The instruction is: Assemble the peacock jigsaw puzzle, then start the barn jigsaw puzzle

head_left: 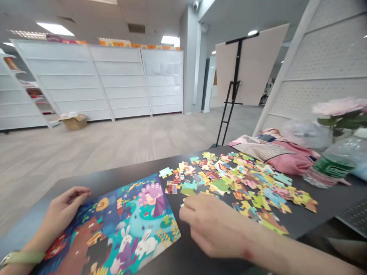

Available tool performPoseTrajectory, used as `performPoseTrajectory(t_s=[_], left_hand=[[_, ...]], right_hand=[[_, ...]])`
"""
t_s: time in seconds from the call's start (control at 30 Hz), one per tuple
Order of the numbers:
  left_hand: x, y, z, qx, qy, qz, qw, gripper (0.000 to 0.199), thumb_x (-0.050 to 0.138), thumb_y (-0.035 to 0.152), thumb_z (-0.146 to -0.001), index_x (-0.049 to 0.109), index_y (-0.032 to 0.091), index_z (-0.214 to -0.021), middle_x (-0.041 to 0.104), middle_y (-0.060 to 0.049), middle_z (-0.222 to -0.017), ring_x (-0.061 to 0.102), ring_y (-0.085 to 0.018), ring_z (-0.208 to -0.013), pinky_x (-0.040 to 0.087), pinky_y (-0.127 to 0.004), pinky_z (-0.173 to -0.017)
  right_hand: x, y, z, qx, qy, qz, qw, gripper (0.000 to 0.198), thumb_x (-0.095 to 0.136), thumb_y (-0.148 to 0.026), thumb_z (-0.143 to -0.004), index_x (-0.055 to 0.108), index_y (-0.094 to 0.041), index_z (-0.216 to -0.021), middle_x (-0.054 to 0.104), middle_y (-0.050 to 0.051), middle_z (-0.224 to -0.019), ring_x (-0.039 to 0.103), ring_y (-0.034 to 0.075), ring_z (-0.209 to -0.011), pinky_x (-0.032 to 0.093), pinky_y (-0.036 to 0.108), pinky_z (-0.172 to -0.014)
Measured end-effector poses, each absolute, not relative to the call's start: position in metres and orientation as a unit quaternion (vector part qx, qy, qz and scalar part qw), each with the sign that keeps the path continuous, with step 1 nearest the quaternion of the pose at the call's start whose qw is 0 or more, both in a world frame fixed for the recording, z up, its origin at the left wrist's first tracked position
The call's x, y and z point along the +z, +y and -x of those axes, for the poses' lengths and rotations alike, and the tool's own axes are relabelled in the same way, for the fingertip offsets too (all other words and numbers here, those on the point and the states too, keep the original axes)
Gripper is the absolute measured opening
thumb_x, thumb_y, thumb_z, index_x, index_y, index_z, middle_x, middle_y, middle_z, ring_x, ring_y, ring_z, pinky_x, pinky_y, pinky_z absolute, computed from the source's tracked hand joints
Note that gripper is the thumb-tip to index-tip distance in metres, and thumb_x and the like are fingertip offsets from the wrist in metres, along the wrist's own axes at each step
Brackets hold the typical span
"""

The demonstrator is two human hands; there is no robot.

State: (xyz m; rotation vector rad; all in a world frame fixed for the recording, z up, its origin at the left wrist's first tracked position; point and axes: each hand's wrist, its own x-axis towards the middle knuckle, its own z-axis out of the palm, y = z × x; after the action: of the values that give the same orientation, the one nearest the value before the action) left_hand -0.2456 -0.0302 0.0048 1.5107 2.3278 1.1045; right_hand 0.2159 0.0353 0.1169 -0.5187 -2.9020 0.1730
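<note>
A jigsaw puzzle (pixel 134 214), joined into a sheet with a peacock, white rabbits and a brown bear, lies on the dark table. Near its lower left, the black tabletop shows through a piece-shaped gap (pixel 99 253). My left hand (pixel 69 206) rests at the puzzle's upper left edge, fingers loosely bent and holding nothing I can see. To the right of the puzzle, my right hand (pixel 205 223) is low over the table, its fingers curled down and closed. Its fingertips are mostly hidden. Beyond it spreads a heap of loose puzzle pieces (pixel 220 186).
Behind the pieces lie a pink patterned cloth (pixel 289 156) and a clear bottle with a green label (pixel 332 168), beside a pink flower (pixel 340 107). A dark perforated object (pixel 355 214) is at the right edge. An easel (pixel 235 84) and white shelving (pixel 114 80) stand beyond the table.
</note>
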Motion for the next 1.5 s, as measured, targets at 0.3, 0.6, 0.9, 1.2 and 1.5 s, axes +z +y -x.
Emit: performPoseTrajectory(t_s=[0.3,0.6,0.9,1.2,1.5], left_hand=[[0.001,-0.025,0.232,0.271,0.762,-0.589,0.001,0.022,0.052,0.042,-0.086,0.064,0.024,-0.088,0.074,0.002,-0.074,0.066,-0.021,-0.065,0.048,-0.028,-0.066],[0.005,-0.026,0.219,0.228,0.777,-0.586,-0.043,0.020,0.047,0.036,-0.088,0.063,0.024,-0.087,0.073,-0.001,-0.084,0.067,-0.023,-0.079,0.047,-0.028,-0.073],[-0.004,-0.023,0.229,0.189,0.778,-0.597,-0.049,0.025,0.046,0.043,-0.087,0.062,0.024,-0.088,0.073,-0.002,-0.087,0.067,-0.024,-0.080,0.047,-0.031,-0.074],[0.000,-0.025,0.229,0.152,0.792,-0.590,-0.033,0.023,0.042,0.041,-0.093,0.060,0.027,-0.093,0.073,0.004,-0.091,0.067,-0.022,-0.087,0.045,-0.026,-0.077],[0.013,-0.025,0.214,0.111,0.791,-0.600,-0.043,0.028,0.038,0.039,-0.095,0.061,0.023,-0.094,0.072,0.000,-0.094,0.065,-0.021,-0.087,0.044,-0.025,-0.079]], right_hand=[[0.053,0.205,-0.241,0.090,-0.929,0.323,0.159,0.037,0.047,-0.010,-0.089,0.075,-0.018,-0.112,0.067,0.012,-0.124,0.059,0.025,-0.115,0.043,0.041,-0.103],[0.036,0.211,-0.259,0.123,-0.930,0.315,0.144,0.020,0.061,-0.031,-0.089,0.079,-0.024,-0.087,0.068,0.008,-0.123,0.053,0.031,-0.120,0.038,0.049,-0.104],[0.042,0.232,-0.284,0.156,-0.909,0.362,0.137,0.030,0.058,-0.017,-0.082,0.076,-0.024,-0.104,0.066,0.008,-0.125,0.053,0.029,-0.125,0.037,0.043,-0.110],[0.046,0.224,-0.291,0.209,-0.895,0.390,0.051,0.080,0.089,-0.047,-0.059,0.064,-0.032,-0.133,0.042,0.013,-0.156,0.018,0.044,-0.150,0.023,0.063,-0.116],[0.066,0.209,-0.292,0.246,-0.879,0.407,-0.042,0.132,0.089,-0.068,-0.046,0.029,-0.030,-0.158,0.014,0.016,-0.168,-0.003,0.046,-0.153,0.008,0.069,-0.119]])
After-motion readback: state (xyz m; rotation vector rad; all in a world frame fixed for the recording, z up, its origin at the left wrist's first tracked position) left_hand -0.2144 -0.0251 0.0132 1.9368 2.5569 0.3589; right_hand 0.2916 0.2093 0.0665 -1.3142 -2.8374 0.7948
